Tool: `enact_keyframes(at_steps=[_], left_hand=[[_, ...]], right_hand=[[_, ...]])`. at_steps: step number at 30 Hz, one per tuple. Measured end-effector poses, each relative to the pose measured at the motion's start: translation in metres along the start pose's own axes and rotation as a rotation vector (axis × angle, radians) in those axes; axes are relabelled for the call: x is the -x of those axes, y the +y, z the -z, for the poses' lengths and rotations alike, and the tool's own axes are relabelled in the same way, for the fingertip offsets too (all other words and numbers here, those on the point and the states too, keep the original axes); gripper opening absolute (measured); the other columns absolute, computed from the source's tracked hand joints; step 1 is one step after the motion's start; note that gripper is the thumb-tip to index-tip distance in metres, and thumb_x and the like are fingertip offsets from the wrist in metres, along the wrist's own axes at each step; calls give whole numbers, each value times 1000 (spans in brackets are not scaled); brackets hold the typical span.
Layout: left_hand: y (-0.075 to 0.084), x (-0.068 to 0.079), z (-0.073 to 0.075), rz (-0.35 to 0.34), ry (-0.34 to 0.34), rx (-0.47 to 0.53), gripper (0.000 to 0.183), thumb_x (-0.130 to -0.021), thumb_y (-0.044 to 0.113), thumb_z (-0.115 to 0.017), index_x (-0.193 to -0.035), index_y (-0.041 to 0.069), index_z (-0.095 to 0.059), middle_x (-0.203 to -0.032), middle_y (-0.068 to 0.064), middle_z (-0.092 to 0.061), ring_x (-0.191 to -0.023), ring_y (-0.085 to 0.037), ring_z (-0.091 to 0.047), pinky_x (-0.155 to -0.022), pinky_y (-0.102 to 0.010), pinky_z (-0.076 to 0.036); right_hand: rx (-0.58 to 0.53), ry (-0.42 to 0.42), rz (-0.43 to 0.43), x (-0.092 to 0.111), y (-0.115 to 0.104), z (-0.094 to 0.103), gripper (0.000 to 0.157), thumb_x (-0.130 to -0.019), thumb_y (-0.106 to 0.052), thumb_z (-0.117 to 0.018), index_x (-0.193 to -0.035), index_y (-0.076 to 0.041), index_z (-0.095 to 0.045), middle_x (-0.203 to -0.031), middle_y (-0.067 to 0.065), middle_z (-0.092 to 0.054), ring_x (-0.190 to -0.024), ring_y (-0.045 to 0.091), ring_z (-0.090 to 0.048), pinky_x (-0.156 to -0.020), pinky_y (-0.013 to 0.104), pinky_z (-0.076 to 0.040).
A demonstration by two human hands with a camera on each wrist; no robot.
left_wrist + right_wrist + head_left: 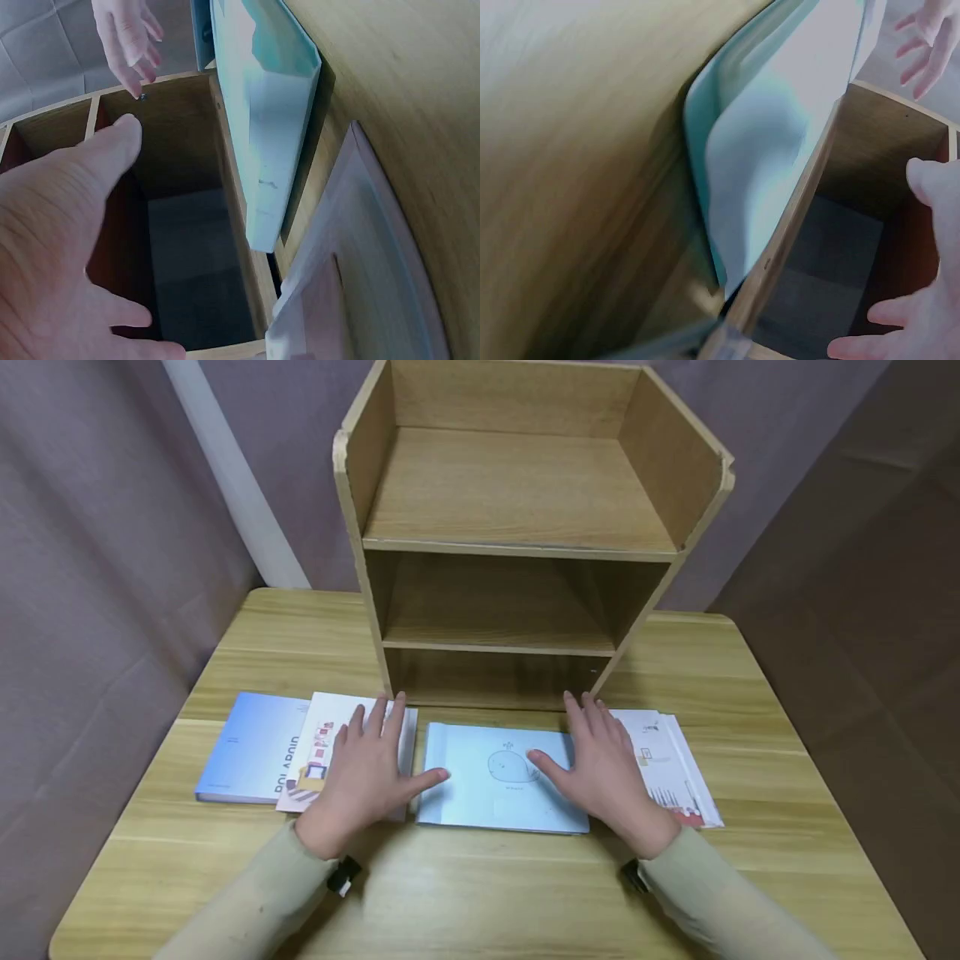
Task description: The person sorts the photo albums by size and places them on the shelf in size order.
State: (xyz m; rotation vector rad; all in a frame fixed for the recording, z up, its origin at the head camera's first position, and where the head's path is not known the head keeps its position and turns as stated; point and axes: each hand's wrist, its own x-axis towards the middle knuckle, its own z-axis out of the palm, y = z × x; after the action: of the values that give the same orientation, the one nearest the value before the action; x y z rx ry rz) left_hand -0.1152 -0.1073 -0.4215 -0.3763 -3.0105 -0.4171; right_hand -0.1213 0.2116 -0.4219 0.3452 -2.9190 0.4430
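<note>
My left hand [369, 772] is spread with straight fingers over a white illustrated booklet [321, 727], holding nothing. My right hand [600, 762] is likewise spread, between a light blue book [472, 777] with a whale drawing and the white booklets [678, 752] at the right. The blue book lies flat between both hands. In the left wrist view, the left hand [60, 240] hovers beside the blue book [281, 135]. The right wrist view has the right hand [922, 277] off the table, apart from the blue book [780, 142].
A wooden shelf unit [517, 550] with an upper tray and two compartments stands at the back of the wooden table [480, 893]. A blue Polaroid book [251, 747] lies at the left, partly under the white illustrated booklet. Grey curtains [90, 568] hang behind.
</note>
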Motion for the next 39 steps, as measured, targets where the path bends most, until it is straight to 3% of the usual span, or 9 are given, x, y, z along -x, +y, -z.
enact_keyframes(at_steps=[4, 9, 13, 18, 26, 32, 39], left_hand=[[4, -1, -1, -35, 48, 167, 123, -67, 83, -61, -154, 6, -19, -148, -22, -36, -126, -45, -42, -98, -56, -41], [11, 0, -5, 23, 0, 416, 124, -63, 77, -71, -153, 10, -18, -140, -19, -42, -121, -34, -49, -95, -48, -46], [15, 3, -11, 82, -66, 541, 127, -59, 73, -77, -153, 10, -18, -136, -18, -43, -114, -30, -54, -88, -42, -50], [19, 6, -18, 106, -129, 581, 133, -55, 74, -79, -152, 9, -16, -131, -19, -46, -110, -29, -55, -86, -39, -50], [19, 4, -20, 93, -137, 581, 136, -54, 73, -80, -153, 7, -13, -135, -22, -44, -118, -31, -52, -93, -43, -47], [16, 3, -21, 97, -156, 581, 137, -55, 71, -80, -153, 5, -10, -137, -24, -42, -121, -32, -50, -96, -45, -46], [13, 3, -24, 108, -194, 659, 137, -58, 65, -83, -153, 4, -7, -136, -25, -42, -120, -31, -50, -97, -43, -45]], right_hand=[[-196, -33, -70, 2, -5, 1, 106, -78, -74, -58, -153, -9, -22, -151, 22, -29, -137, 40, -29, -106, 59, -29], [-386, -103, -190, 5, -10, 2, 106, -77, -72, -63, -149, -5, -25, -145, 19, -35, -131, 34, -38, -103, 53, -35], [-438, -198, -279, 11, -11, 0, 108, -76, -73, -63, -144, 1, -26, -133, 21, -41, -120, 33, -45, -98, 49, -40], [-405, -260, -327, 18, -11, -2, 114, -75, -75, -61, -142, 9, -24, -131, 27, -41, -118, 36, -47, -96, 51, -42], [-353, -282, -352, 15, -13, -2, 121, -74, -78, -60, -142, 14, -22, -136, 34, -36, -125, 45, -40, -101, 57, -38], [-318, -309, -343, 16, -16, -5, 120, -75, -75, -62, -143, 16, -21, -139, 37, -32, -129, 47, -35, -103, 58, -34], [-301, -327, -304, 19, -15, -8, 112, -80, -65, -66, -141, 18, -22, -139, 39, -34, -131, 48, -33, -105, 58, -32]])
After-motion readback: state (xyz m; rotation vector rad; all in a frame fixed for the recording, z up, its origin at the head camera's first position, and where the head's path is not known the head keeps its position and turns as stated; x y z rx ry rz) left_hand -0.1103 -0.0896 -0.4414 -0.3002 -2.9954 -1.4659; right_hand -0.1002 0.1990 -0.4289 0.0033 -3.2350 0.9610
